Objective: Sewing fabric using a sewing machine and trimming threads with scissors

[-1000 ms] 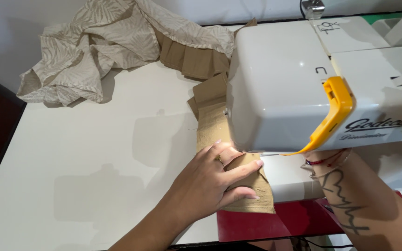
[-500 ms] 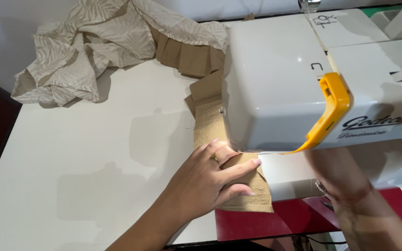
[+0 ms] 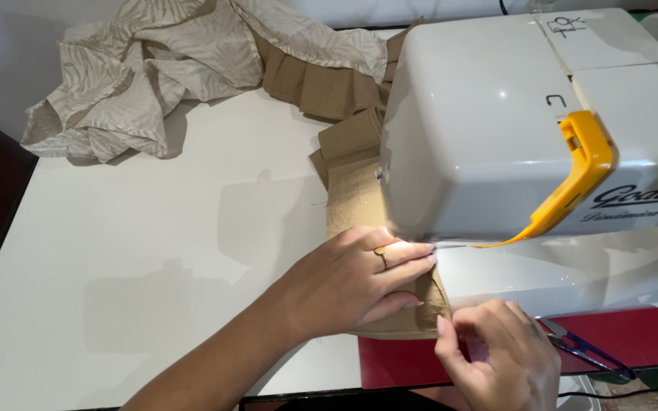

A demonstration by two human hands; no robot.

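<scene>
Tan pleated fabric strip (image 3: 359, 205): lies on white table (image 3: 154, 251), fed under white sewing machine with yellow trim (image 3: 496, 129). Left hand (image 3: 352, 285): flat, pressing strip. Right hand (image 3: 500, 365): pinching strip's near edge. Risk: fingertips close to needle area; uneven tension could skew seam.

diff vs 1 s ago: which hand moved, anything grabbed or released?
The right hand moved: from under the sewing machine arm it came forward and left to the near edge of the tan fabric strip, fingertips at its corner. Whether it grips the strip cannot be told. The left hand stayed flat on the strip by the needle area. The patterned cloth and the snips did not move.
</scene>
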